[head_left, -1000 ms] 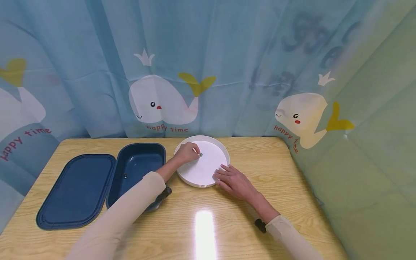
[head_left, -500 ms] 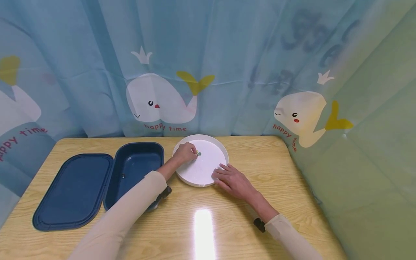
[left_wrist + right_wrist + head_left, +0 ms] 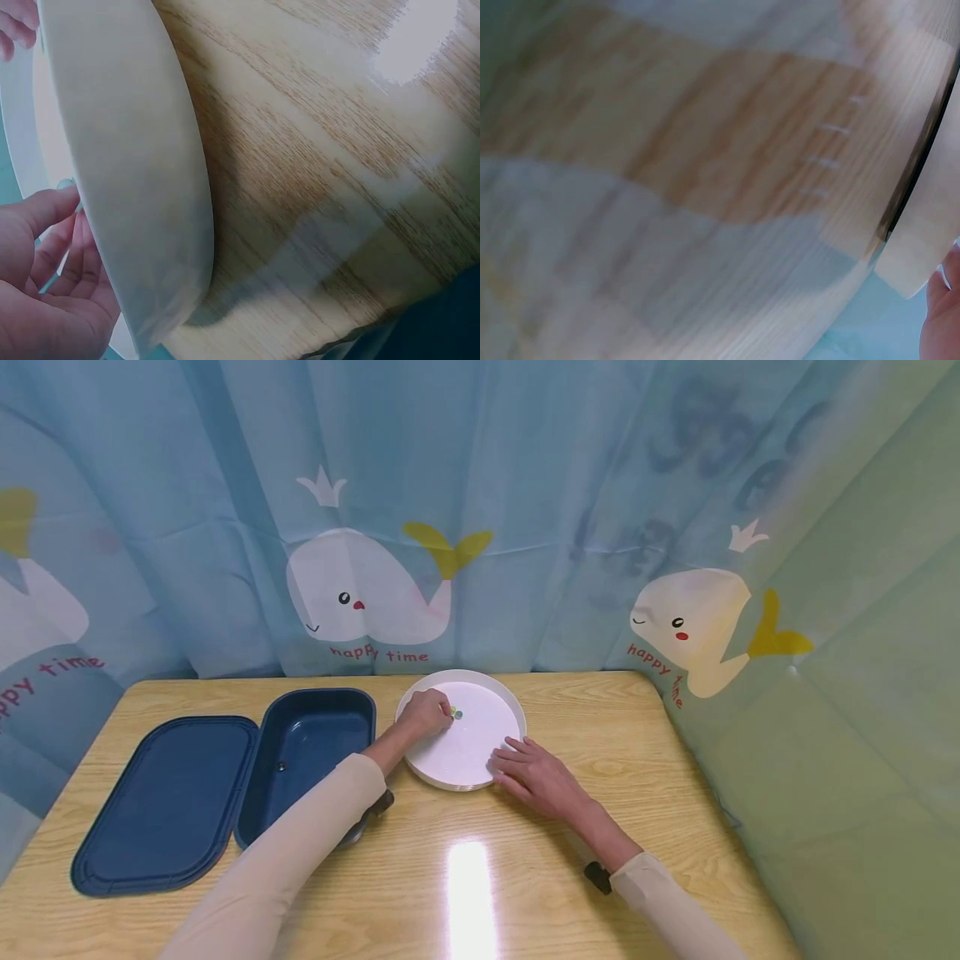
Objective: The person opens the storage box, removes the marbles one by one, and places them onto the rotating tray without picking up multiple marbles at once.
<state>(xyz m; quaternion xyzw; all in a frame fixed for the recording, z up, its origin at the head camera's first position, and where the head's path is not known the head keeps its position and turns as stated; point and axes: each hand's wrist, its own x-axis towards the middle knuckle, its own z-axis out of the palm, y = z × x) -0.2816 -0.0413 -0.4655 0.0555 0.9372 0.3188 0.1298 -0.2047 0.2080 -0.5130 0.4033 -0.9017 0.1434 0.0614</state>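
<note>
A round white tray (image 3: pixel 483 739) with a low rim lies at the far middle of the table. My left hand (image 3: pixel 427 713) reaches inside it, thumb and index finger pinching what looks like a small greenish marble, mostly hidden by the fingertips. Just right of those fingertips sits another small greenish marble (image 3: pixel 458 715), with a yellowish one beside it. In the left wrist view, a pale green marble (image 3: pixel 66 183) shows just above the thumb tip. My right hand (image 3: pixel 538 777) rests on the tray's near right rim with fingers spread.
Left of the tray stands a dark blue rectangular container (image 3: pixel 318 727), with one small marble (image 3: pixel 281 766) inside. Its flat blue lid (image 3: pixel 168 802) lies farther left. A whale-print curtain (image 3: pixel 525 527) hangs behind the wooden table (image 3: pixel 570 710).
The left fingertips have shifted slightly left within the tray, and a yellowish marble has come into sight by them. The right hand keeps its place. The head view has turned slightly.
</note>
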